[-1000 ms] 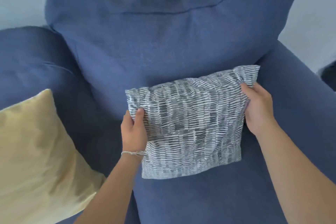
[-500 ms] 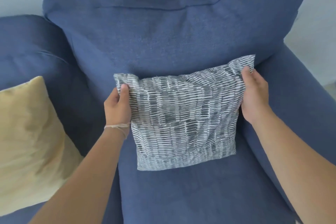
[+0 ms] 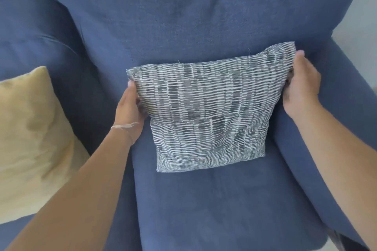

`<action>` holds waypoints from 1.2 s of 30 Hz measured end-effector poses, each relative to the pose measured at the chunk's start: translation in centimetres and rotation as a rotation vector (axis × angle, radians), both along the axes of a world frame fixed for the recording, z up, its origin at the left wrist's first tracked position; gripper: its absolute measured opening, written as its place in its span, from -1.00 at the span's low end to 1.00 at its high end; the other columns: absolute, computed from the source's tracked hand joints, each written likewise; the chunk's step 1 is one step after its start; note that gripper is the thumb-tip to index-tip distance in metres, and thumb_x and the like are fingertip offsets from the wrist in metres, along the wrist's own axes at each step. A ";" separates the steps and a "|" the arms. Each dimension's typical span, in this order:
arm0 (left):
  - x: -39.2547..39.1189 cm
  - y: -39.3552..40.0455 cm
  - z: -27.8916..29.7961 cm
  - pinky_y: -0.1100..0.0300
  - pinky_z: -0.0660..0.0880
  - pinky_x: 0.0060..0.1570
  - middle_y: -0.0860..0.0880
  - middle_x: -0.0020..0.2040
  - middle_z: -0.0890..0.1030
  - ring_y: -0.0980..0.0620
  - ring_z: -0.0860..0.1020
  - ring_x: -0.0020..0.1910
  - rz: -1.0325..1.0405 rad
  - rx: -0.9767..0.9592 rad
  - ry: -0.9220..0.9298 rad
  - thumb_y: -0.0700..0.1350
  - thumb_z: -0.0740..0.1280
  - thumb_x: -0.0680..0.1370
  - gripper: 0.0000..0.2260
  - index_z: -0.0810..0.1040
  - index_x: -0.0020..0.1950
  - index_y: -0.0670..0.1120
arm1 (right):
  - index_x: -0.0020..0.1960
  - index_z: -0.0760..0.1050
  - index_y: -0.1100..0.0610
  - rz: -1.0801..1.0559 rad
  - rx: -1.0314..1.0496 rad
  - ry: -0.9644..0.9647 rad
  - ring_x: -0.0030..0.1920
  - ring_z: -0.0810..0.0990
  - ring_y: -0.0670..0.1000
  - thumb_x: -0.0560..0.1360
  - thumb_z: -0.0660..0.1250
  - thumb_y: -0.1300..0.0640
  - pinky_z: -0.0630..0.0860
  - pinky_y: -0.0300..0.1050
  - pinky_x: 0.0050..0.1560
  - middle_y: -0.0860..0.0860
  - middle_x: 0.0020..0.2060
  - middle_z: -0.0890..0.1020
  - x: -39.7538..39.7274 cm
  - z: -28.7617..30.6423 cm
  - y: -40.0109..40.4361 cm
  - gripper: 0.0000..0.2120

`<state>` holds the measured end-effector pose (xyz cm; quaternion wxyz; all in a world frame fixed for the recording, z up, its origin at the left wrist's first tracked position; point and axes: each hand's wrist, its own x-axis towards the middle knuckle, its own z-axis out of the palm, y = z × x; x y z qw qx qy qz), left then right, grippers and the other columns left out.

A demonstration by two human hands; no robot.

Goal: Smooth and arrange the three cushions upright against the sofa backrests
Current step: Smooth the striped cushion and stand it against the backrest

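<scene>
- While upright at the sofa seat's rear edge, patterned cushion (image 3: 206,112) leans against the backrest (image 3: 183,26).
- Left hand (image 3: 130,106) and right hand (image 3: 302,87) grip its upper corners.
- Risk: limp filling; likely slumps forward on release.

Deep blue woven sofa backrest cushion (image 3: 183,16) far centre. Grey-and-white dash-striped square fabric cushion (image 3: 206,108) in the middle. Pale yellow soft cushion (image 3: 30,138) at left. Thin whitish string bracelet (image 3: 124,127) near left.
</scene>
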<state>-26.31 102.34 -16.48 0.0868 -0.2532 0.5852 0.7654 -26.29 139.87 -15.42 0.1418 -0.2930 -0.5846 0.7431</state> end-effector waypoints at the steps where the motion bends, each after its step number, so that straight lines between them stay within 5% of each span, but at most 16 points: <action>1: 1.3 -0.9 -1.2 0.01 0.59 0.13 -0.02 0.04 0.72 -0.04 0.67 0.02 0.000 0.036 -0.057 0.25 0.18 0.63 -0.57 0.62 0.24 0.00 | 0.02 0.66 0.03 -0.011 -0.084 0.003 0.03 0.67 0.02 0.62 0.24 -0.16 0.58 -0.07 0.06 0.00 0.03 0.72 1.4 -0.8 0.1 -0.67; 3: 4.7 -1.8 -3.8 -0.13 0.53 0.27 -0.10 0.18 0.70 -0.12 0.66 0.11 0.053 0.134 -0.207 0.20 0.22 0.64 -0.58 0.56 0.35 -0.01 | 0.39 0.54 0.03 -0.003 -0.118 -0.146 0.22 0.65 0.06 0.66 0.17 -0.08 0.55 0.00 0.22 0.03 0.23 0.68 5.0 -3.9 0.4 -0.61; 5: 8.0 -2.0 -6.5 -0.19 0.51 0.27 -0.13 0.21 0.67 -0.15 0.63 0.08 -0.004 0.008 -0.383 0.02 0.32 0.62 -0.66 0.55 0.36 -0.04 | 0.46 0.46 0.01 0.115 0.099 -0.414 0.23 0.62 0.06 0.63 0.22 0.12 0.52 0.05 0.27 0.03 0.26 0.66 9.1 -7.4 0.5 -0.59; 8: 10.9 -1.1 -10.0 0.05 0.65 -0.15 -0.15 0.05 0.67 -0.06 0.58 -0.13 -0.564 -0.551 -0.477 -0.08 0.32 0.47 -0.65 0.59 0.22 -0.14 | 0.24 0.54 -0.09 0.523 0.271 -0.692 0.09 0.62 -0.05 0.58 0.29 0.27 0.50 -0.05 0.15 -0.07 0.07 0.70 13.1 -10.6 -0.4 -0.65; 10: 11.2 -0.1 -11.2 0.15 0.63 -0.35 -0.11 -0.05 0.67 -0.01 0.61 -0.20 -0.741 -0.731 -0.502 -0.10 0.32 0.48 -0.78 0.58 0.06 -0.16 | 0.05 0.60 0.01 0.649 0.308 -0.780 -0.03 0.60 -0.03 0.54 0.28 0.30 0.46 -0.13 -0.02 -0.03 -0.02 0.71 13.7 -12.0 -0.5 -0.76; 13: 10.6 0.5 -11.6 0.00 0.69 -0.19 -0.14 -0.15 0.68 -0.17 0.68 -0.18 -0.782 -0.979 -0.503 -0.18 0.28 0.49 -0.90 0.58 -0.13 -0.17 | -0.04 0.65 0.19 0.632 0.502 -0.826 -0.13 0.61 0.04 0.50 0.33 0.20 0.47 -0.05 -0.09 0.20 -0.07 0.73 13.1 -13.2 -0.2 -0.86; 16: 10.6 -0.2 -11.8 -0.01 0.65 -0.21 -0.14 -0.24 0.63 -0.22 0.63 -0.18 -0.752 -1.113 -0.478 -0.17 0.25 0.49 -0.84 0.47 -0.30 -0.10 | -0.07 0.70 0.17 0.636 0.702 -0.848 -0.01 0.70 0.16 0.57 0.33 0.15 0.61 0.07 0.04 0.12 -0.15 0.75 12.6 -12.5 0.0 -0.82; 21: 11.4 -0.6 -12.1 0.15 0.52 -0.39 -0.13 -0.24 0.62 -0.12 0.59 -0.29 -0.699 -1.076 -0.482 -0.14 0.26 0.53 -0.82 0.48 -0.28 -0.09 | -0.04 0.71 -0.03 0.635 0.639 -0.862 0.12 0.67 0.10 0.60 0.35 0.11 0.59 0.06 0.17 -0.01 -0.11 0.76 12.9 -11.6 -0.1 -0.84; 24: 10.8 -0.6 -11.1 0.17 0.45 -0.31 -0.08 -0.28 0.60 -0.12 0.55 -0.25 -0.639 -0.962 -0.401 -0.10 0.28 0.51 -0.81 0.51 -0.26 -0.16 | -0.14 0.66 -0.14 0.512 0.456 -0.645 0.04 0.70 -0.07 0.60 0.30 0.20 0.61 -0.09 0.09 -0.23 -0.20 0.73 12.3 -10.3 -0.7 -0.71; 26: 10.2 -0.3 -9.3 0.11 0.43 -0.21 -0.04 -0.27 0.60 -0.07 0.50 -0.21 -0.361 -0.774 -0.254 -0.05 0.25 0.48 -0.76 0.56 -0.24 -0.19 | -0.02 0.66 -0.15 0.318 0.322 -0.457 0.04 0.67 -0.22 0.64 0.24 0.16 0.57 -0.29 0.06 -0.28 -0.11 0.73 11.3 -9.1 -1.4 -0.71; 29: 8.5 1.5 -6.3 0.17 0.50 -0.02 0.06 -0.09 0.69 0.10 0.61 -0.11 0.076 -0.454 -0.105 0.00 0.17 0.62 -0.69 0.65 -0.13 -0.09 | -0.02 0.67 -0.08 0.177 0.174 -0.324 -0.01 0.66 -0.18 0.65 0.20 0.03 0.53 -0.17 0.08 -0.21 -0.06 0.73 9.5 -8.1 -3.0 -0.74; 32: 6.5 4.4 -5.2 0.18 0.26 -0.36 0.06 -0.43 0.37 0.18 0.28 -0.45 0.119 -0.516 -0.068 0.02 0.16 0.69 -0.58 0.32 -0.35 -0.12 | -0.17 0.66 -0.04 0.072 0.172 -0.293 -0.23 0.59 -0.22 0.65 0.23 0.13 0.56 -0.19 -0.08 -0.24 -0.28 0.68 8.0 -8.2 -4.5 -0.68; 36: 5.2 6.1 -5.7 0.22 0.10 -0.44 0.10 -0.50 0.15 0.15 0.11 -0.48 0.270 -0.521 -0.041 0.00 0.20 0.67 -0.51 0.14 -0.39 -0.14 | -0.17 0.67 -0.03 -0.096 0.148 -0.279 -0.22 0.61 -0.22 0.69 0.24 0.02 0.58 -0.37 -0.15 -0.14 -0.19 0.70 7.6 -8.8 -4.2 -0.67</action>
